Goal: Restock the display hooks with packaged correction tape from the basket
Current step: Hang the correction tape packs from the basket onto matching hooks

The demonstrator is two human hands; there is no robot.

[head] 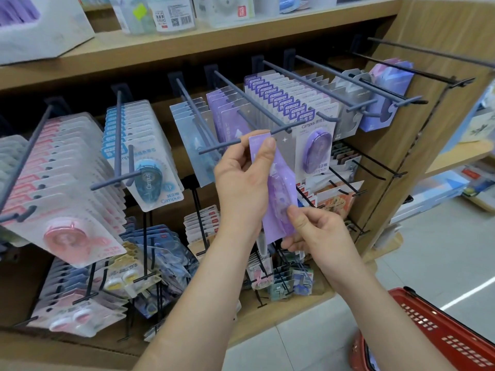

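A purple packaged correction tape (pixel 280 183) is held upright in front of the display. My left hand (pixel 241 178) pinches its top corner with thumb and fingers. My right hand (pixel 313 228) grips its bottom edge. The pack's top sits just below the tip of a blue-grey hook (pixel 278 129), which carries a few matching purple packs further back. The red basket (pixel 439 330) stands on the floor at the lower right; its contents are out of sight.
Neighbouring hooks hold pink (pixel 61 188), blue (pixel 142 145), pale blue and purple Campus (pixel 308 121) tape packs. A lower row of black hooks carries smaller items. A wooden shelf (pixel 203 41) with boxes runs above. A wooden side panel closes the right end.
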